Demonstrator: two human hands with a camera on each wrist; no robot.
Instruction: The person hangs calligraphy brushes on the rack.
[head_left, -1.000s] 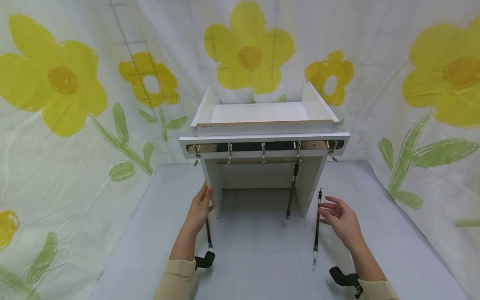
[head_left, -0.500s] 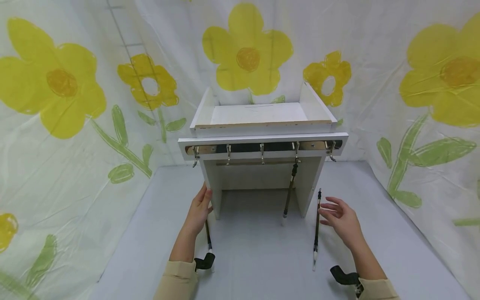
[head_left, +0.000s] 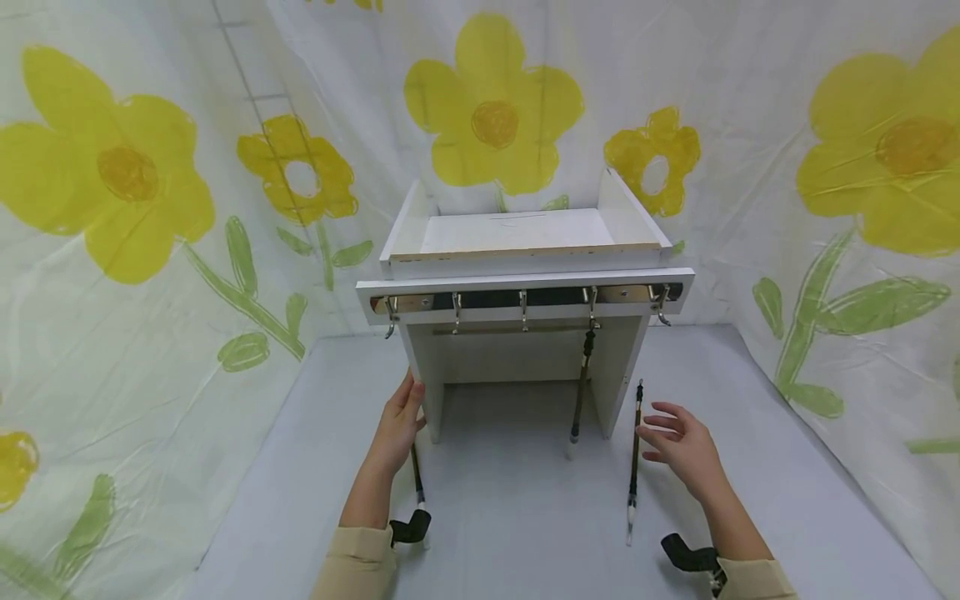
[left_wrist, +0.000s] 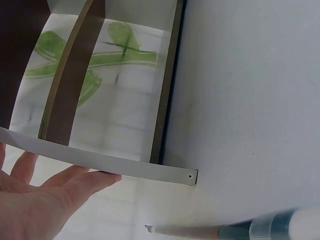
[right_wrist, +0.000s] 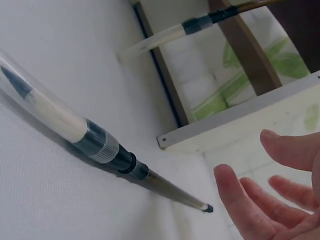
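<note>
Head view: the right brush (head_left: 635, 462) lies on the white table (head_left: 510, 500), between the white shelf (head_left: 517, 267) and the table's right edge, loop end toward the back edge. The right hand (head_left: 678, 442) is just beside it, holding nothing. The left hand (head_left: 395, 425) rests on the shelf's left panel (head_left: 427, 387). There's a hanging brush (head_left: 581, 383) on the fourth hook (head_left: 592, 300) from the left, and a left brush (head_left: 417, 475) on the table, partly hidden.

Left wrist view: those fingers lie against the outside of the panel; I don't see any wrapped round it.

Right wrist view: fingers loosely bent, gripping nothing. The right brush looks light and stiff, probably slick and apt to roll, so I'd pinch it mid-shaft and spare the soft tip. Looks-wise: slim brown shaft, black collar, clear cap over white bristles ending in a dark point.
</note>
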